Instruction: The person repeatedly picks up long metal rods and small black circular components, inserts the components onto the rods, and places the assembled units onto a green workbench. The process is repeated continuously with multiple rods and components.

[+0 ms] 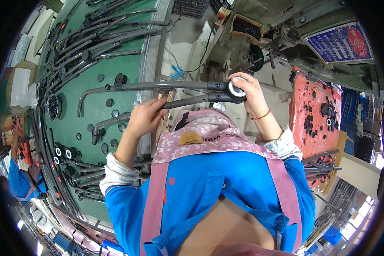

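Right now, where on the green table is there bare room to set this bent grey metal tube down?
Bare green table lies between the stacked grey tubes and the long tube. Below it, black round caps crowd the surface; the orange tray is littered.

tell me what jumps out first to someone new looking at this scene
At centre, the left hand grips a long bent grey metal tube while the right hand holds a black-and-white roll of tape against its end. To the left, a green table is strewn with more bent tubes and small black discs. At right, an orange tray holds small black parts.
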Tool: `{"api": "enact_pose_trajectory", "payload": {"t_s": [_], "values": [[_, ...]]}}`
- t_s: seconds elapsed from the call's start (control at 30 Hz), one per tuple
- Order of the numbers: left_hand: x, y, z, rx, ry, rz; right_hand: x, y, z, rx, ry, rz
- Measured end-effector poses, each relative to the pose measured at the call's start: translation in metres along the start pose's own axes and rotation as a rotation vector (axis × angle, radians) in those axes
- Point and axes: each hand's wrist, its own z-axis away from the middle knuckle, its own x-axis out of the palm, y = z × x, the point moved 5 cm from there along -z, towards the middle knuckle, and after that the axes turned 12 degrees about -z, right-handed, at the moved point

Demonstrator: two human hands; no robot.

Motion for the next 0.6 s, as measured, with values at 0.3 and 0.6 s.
{"api": "enact_pose_trajectory", "payload": {"t_s": [0.3,0.6], "values": [[-0.004,0.018,-0.006,0.115,-0.038,0.086,0.03,-0.003,0.022,-0.05,-0.089,0.128],[-0.01,0.033,-0.006,0.192,0.14,-0.172,0.035,-0.023,0.027,-0.146,-0.151,0.242]]}}
